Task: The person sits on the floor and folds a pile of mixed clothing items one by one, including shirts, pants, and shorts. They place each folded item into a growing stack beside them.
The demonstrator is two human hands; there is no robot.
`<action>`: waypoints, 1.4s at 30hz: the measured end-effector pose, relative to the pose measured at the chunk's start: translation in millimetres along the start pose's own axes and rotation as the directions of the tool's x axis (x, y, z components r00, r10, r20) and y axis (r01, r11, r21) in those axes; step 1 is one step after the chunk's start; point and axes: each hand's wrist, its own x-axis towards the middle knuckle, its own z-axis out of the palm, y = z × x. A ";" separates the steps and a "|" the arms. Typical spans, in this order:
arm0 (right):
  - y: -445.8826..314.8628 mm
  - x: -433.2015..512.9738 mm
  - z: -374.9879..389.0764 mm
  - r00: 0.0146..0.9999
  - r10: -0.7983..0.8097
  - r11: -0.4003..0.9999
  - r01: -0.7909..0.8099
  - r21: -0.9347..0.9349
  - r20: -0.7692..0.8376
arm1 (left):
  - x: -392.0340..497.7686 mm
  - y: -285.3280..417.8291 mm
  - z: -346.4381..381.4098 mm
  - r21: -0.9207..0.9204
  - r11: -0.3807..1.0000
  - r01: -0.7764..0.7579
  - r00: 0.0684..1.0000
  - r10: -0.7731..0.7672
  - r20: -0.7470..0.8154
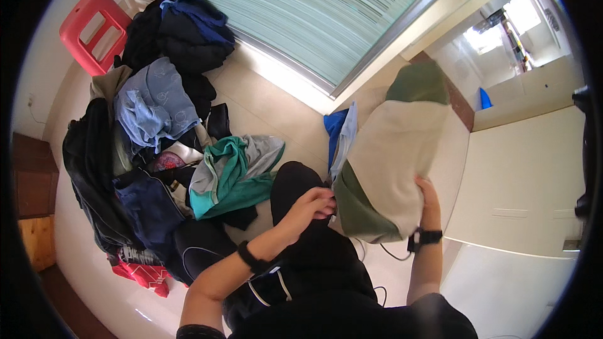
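A beige garment with dark green panels [395,141] hangs in front of me, partly folded and slightly blurred. My right hand [427,195] holds its right side, the thumb showing on the cloth and the fingers hidden behind it. At its lower left edge, the curled fingers of my left hand [318,205] pinch the fabric; the fingertips are partly hidden. Just beyond that edge are a light blue cloth [346,139] and a bright blue cloth [333,127]. A green and grey garment [235,174] lies left of my knee.
Heaped clothes on the left floor include a light blue patterned garment [155,103], a navy garment [148,207] and a black garment [101,169]. Behind them stands a red plastic stool [94,30]. A striped glass panel [301,14] borders the far side; a white cabinet [518,183] stands right.
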 end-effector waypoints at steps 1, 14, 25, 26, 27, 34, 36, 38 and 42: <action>22.4 33.8 -16.1 0.985 0.138 0.983 -0.150 -0.110 -0.104 | -8.8 -0.4 -6.3 0.110 0.989 0.098 0.987 -0.082 -0.139; 102.3 103.2 -66.2 0.723 -0.689 -0.079 -0.137 -0.987 -0.046 | -195.7 79.4 103.1 0.459 0.269 -0.847 0.095 0.925 -0.367; 35.3 -10.8 235.7 0.657 -0.574 0.097 0.647 -0.756 0.488 | -218.7 78.0 27.1 0.440 -0.470 -0.765 -0.538 0.842 -0.037; 35.0 -14.7 255.4 0.639 -0.563 0.086 0.677 -0.731 0.525 | -220.1 69.6 -6.0 0.384 -0.552 -0.740 -0.514 0.833 0.205; 35.1 -17.4 272.0 0.622 -0.539 0.060 0.702 -0.710 0.568 | -218.7 64.9 -48.5 0.453 -0.439 -0.776 -0.263 0.878 0.400; 73.0 -4.0 364.9 0.636 -0.338 0.459 0.755 -0.469 0.693 | -101.4 113.1 -275.2 0.975 -0.143 0.168 0.327 0.941 0.082; 97.2 9.2 395.4 0.710 -0.156 0.603 0.619 -0.503 0.687 | -79.1 119.5 -324.4 0.872 -0.148 0.466 0.435 0.897 -0.080; 120.5 23.7 421.4 0.690 -0.068 0.672 0.565 -0.478 0.720 | -65.4 120.6 -366.1 0.746 -0.165 0.645 0.429 0.887 -0.174; 158.5 54.8 460.6 0.652 0.207 0.828 0.280 -0.486 0.729 | -61.9 138.4 -413.2 0.803 -0.188 0.565 0.479 0.868 -0.134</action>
